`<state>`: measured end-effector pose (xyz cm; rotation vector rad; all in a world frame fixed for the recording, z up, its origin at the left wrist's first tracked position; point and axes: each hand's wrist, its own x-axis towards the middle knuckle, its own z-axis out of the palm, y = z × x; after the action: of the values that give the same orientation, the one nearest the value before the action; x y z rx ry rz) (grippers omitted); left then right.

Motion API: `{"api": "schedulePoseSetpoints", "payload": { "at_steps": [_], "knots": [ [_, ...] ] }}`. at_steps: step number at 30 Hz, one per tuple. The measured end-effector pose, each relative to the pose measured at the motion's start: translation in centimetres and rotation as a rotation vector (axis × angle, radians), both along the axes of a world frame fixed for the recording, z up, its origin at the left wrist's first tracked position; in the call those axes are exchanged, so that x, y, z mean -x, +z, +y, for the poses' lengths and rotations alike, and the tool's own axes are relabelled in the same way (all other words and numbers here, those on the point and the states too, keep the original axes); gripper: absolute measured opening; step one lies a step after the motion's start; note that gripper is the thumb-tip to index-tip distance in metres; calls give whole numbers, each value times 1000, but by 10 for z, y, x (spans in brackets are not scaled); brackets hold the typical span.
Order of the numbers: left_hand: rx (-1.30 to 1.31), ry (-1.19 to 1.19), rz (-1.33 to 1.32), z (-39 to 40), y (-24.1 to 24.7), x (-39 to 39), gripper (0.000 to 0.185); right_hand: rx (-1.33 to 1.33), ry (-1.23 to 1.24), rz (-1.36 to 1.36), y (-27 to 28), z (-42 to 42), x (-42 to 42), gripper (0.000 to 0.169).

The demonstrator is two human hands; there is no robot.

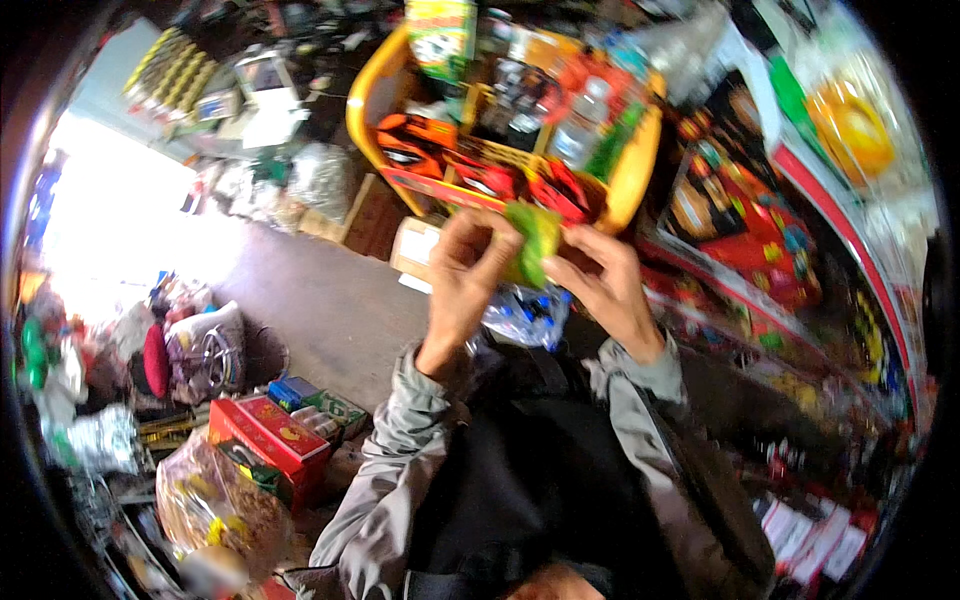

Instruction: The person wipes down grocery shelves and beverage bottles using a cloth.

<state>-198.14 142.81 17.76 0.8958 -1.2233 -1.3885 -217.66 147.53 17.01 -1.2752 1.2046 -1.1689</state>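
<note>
A small green and yellow packet [534, 244], blurred by motion, is stretched between my two hands in front of my chest. On its left side, the thumb and fingertips of my left hand [465, 274] pinch it. My right hand [613, 289] grips the opposite edge with thumb and forefinger. Just beyond the packet stands a yellow plastic basket [636, 180] on its raised frame. Inside it are red and black packets [416, 142], a clear plastic bottle [581, 124] and a tall yellow and green pack [441, 37].
Right of me, a glass display case with a red-edged frame [825, 199] holds colourful goods. A clear bag of blue-capped bottles [529, 319] lies below my hands. At left are a red box [270, 439], a bulging plastic bag [217, 495] and egg trays [169, 79]. Grey floor [330, 300] leads to a bright doorway.
</note>
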Motion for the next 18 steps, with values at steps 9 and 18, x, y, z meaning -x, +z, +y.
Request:
{"api": "schedulePoseSetpoints", "payload": {
  "at_steps": [9,18],
  "knots": [
    [341,-238,-227,-16,-31,12,18,305,-151,521,22,0,-11,23],
    [390,-221,-445,-3,-24,-9,38,246,-11,553,4,-6,-13,10]
  ]
}}
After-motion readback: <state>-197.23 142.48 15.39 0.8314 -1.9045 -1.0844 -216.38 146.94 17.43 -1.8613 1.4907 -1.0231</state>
